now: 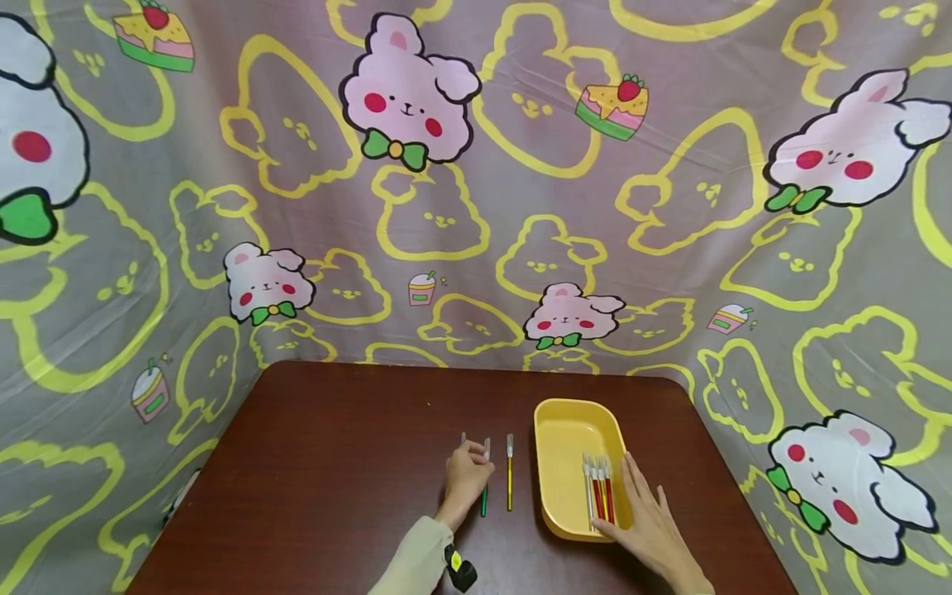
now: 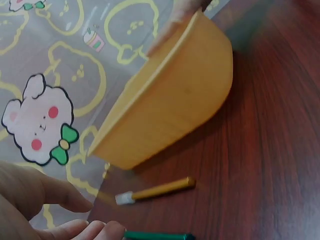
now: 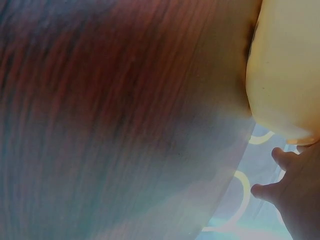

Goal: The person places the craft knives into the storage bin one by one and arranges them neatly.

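My left hand [image 1: 470, 469] lies on the brown table [image 1: 335, 463], its fingers curled round a green-handled brush [image 1: 484, 496] whose bristle end sticks out past them. In the left wrist view the fingertips [image 2: 107, 230] touch the green-handled brush [image 2: 157, 235]. Beyond the hand pokes out the tip of another brush [image 1: 463, 437]. A yellow-handled brush [image 1: 509, 475] lies free just to the right, and this yellow-handled brush [image 2: 156, 191] shows beside the tray in the left wrist view. My right hand [image 1: 645, 511] rests flat against the near right rim of the yellow tray [image 1: 565, 434], which holds several brushes [image 1: 599, 489].
A cartoon-print cloth [image 1: 476, 207] walls in the table at the back and both sides. The tray's outer wall [image 2: 170, 105] fills the left wrist view; the right wrist view shows the tray's wall [image 3: 285, 65], my fingers [image 3: 280, 175] and bare tabletop [image 3: 110, 120].
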The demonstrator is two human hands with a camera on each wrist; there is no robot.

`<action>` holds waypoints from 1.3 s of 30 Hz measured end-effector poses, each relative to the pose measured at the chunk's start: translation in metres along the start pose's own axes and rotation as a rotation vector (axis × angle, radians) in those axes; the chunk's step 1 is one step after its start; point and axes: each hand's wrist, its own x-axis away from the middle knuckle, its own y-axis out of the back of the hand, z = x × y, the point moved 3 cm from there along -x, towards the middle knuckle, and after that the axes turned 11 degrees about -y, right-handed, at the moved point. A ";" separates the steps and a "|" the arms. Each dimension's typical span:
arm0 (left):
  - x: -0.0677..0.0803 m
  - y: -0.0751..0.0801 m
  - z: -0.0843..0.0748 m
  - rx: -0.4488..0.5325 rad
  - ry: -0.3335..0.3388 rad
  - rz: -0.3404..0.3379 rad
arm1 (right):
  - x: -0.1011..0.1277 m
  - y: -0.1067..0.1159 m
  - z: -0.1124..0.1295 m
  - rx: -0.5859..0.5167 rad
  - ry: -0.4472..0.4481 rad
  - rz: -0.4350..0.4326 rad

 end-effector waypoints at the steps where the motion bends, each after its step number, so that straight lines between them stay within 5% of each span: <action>1: 0.000 0.002 0.003 -0.008 0.004 -0.002 | 0.000 0.000 0.000 0.000 0.001 -0.002; 14: 0.001 0.014 0.031 -0.134 0.058 -0.063 | 0.001 0.002 0.000 0.016 -0.004 0.015; 39: -0.002 0.019 0.038 -0.212 0.026 -0.102 | 0.001 -0.001 0.002 0.021 -0.001 0.009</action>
